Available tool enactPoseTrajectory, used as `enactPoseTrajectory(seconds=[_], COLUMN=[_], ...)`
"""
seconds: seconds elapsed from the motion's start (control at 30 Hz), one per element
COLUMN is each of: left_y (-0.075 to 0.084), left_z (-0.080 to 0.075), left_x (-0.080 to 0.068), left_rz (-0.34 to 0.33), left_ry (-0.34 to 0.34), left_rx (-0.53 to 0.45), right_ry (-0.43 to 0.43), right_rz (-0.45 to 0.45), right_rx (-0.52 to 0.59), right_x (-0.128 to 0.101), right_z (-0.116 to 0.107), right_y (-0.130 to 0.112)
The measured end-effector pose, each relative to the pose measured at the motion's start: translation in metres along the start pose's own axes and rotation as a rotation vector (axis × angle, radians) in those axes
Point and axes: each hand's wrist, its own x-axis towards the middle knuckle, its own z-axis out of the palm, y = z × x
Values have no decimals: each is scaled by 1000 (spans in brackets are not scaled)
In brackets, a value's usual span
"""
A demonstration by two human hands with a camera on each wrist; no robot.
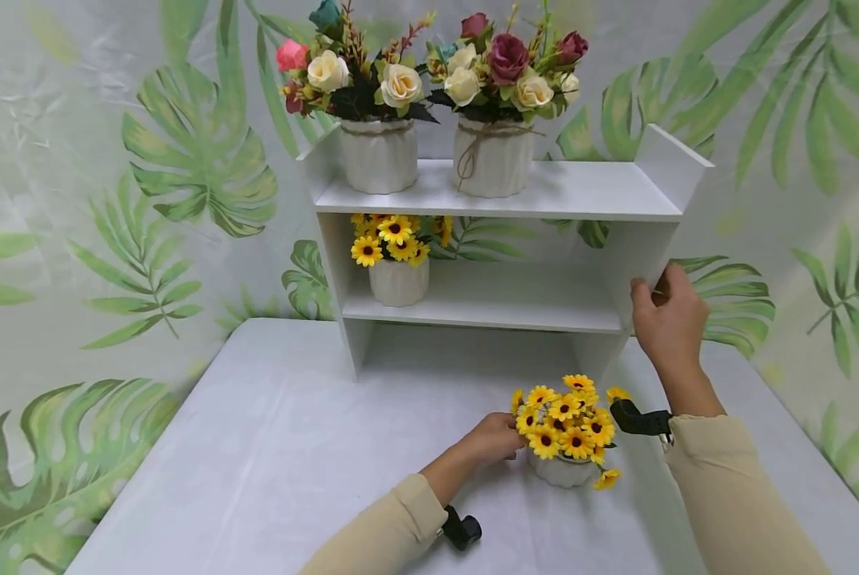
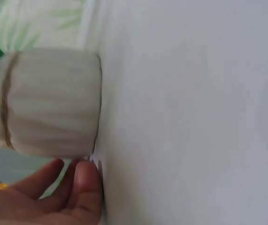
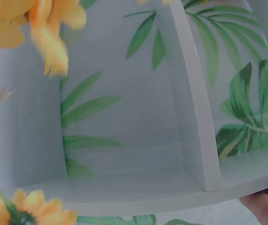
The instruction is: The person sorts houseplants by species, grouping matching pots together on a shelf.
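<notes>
A white pot (image 1: 562, 473) of yellow sunflowers (image 1: 564, 409) stands on the white table in front of the shelf. My left hand (image 1: 492, 438) is beside its left side, fingertips at the pot's base. The left wrist view shows this pot (image 2: 54, 103) with a twine band, and the thumb and fingers (image 2: 84, 180) right at its lower edge. My right hand (image 1: 672, 315) grips the edge of the white shelf's (image 1: 634, 271) right side panel. In the right wrist view only part of that hand (image 3: 267, 206) shows, against the shelf's edge.
On the top board (image 1: 580, 185) stand two white pots of roses, a left pot (image 1: 380, 160) and a right pot (image 1: 497, 164). A smaller sunflower pot (image 1: 399, 281) sits at the left of the middle board. A leaf-patterned backdrop (image 1: 199, 152) hangs behind the table (image 1: 256, 447).
</notes>
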Motion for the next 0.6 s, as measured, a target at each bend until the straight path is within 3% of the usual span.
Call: enactPoseTrajectory(seconds=[0.13,0.23,0.33,0.5,0.6], left_y=[-2,-5,-5,-1,0], left_z=[1,1,4,16,22], left_x=[-7,-10,-10,-3,0], left_rz=[-29,43,143,285,321], left_ry=[-55,-128,-152,-70,-17], left_rx=[-34,-51,-16,65,79], right_ry=[-6,-6,-1,2,1], right_rz=[3,-3,-14,-16,-10], right_rx=[-6,-10,-9,-3,-2], right_x=[0,0,1,0,0], right_z=[0,1,1,0,-1], right_y=[0,0,-1,-1,0])
